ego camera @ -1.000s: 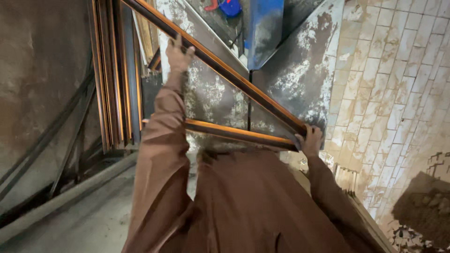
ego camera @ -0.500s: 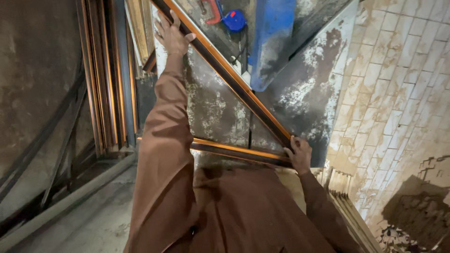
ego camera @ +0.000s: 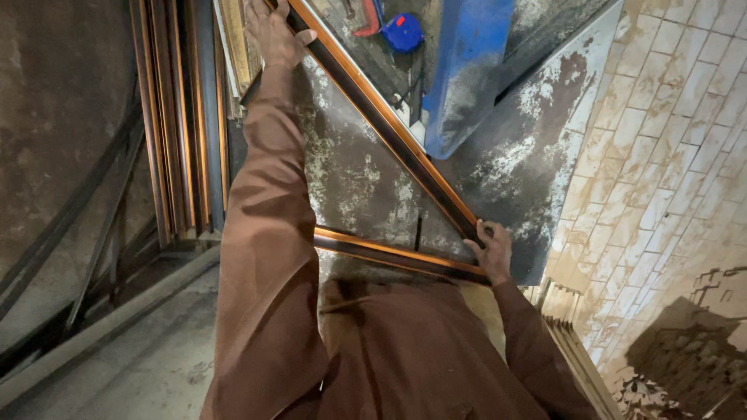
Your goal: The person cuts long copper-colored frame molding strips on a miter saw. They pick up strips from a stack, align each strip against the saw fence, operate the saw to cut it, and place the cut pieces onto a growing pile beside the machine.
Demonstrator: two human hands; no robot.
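A long dark frame bar (ego camera: 389, 128) with an orange-brown edge runs slantwise through the middle of the frame, its long axis going from the top centre down toward the right of centre. At its lower end it meets a second, shorter bar (ego camera: 397, 255) of the same dark and orange colouring, which lies nearly level and points toward the left, so the two form a sharp corner at the right of centre. Both lie over a grey, white-blotched metal sheet (ego camera: 358, 179).

The left hand (ego camera: 272, 35), at the top of the frame at the end of a brown sleeve, has its fingers wrapped around the upper end of the long bar. The right hand (ego camera: 492, 253), right of centre, has its fingers clenched on the corner where the two bars join.

A stack of similar orange-edged bars (ego camera: 175, 124) stands at the upper left. A blue metal part (ego camera: 467, 70) sits at the upper centre, with a pale brick wall (ego camera: 669, 155) on the right.
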